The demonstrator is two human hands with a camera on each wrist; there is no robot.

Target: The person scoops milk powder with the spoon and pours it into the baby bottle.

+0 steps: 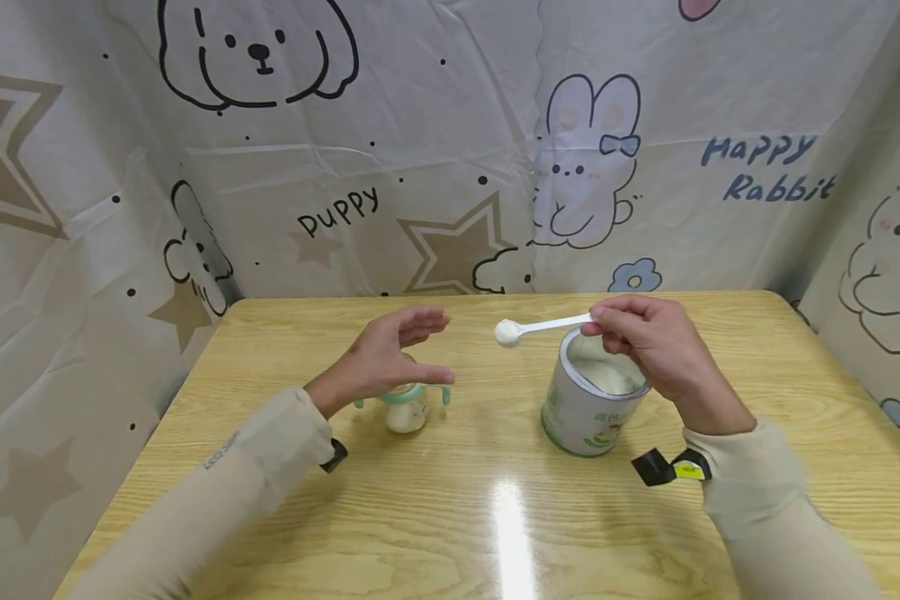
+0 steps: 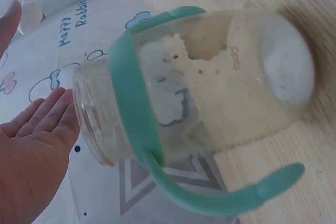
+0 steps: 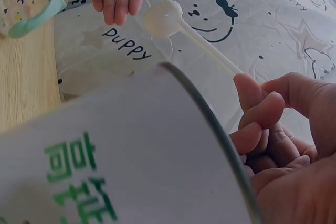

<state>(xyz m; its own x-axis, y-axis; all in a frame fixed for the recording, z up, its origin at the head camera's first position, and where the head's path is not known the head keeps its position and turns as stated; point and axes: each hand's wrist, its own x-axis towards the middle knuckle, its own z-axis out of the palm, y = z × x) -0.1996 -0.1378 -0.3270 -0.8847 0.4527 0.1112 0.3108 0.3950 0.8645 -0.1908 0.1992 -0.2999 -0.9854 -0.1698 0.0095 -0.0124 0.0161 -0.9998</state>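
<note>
My right hand (image 1: 648, 346) pinches the end of a white measuring scoop (image 1: 551, 324) and holds it level above the left rim of the milk powder can (image 1: 588, 421). White powder fills the scoop's bowl, heaped in the right wrist view. Beside the baby bottle (image 1: 407, 415), my left hand (image 1: 382, 350) hovers with straight fingers spread from the thumb, holding nothing. In the left wrist view the clear bottle (image 2: 210, 77) has green handles and an uncapped neck, with white powder at its bottom. The can stands uncovered with powder inside.
The wooden table (image 1: 450, 533) runs back to a patterned cloth (image 1: 435, 150) hung behind it and along both sides. Bottle and can stand apart, the can to the right. Dark straps with small attachments sit at both wrists.
</note>
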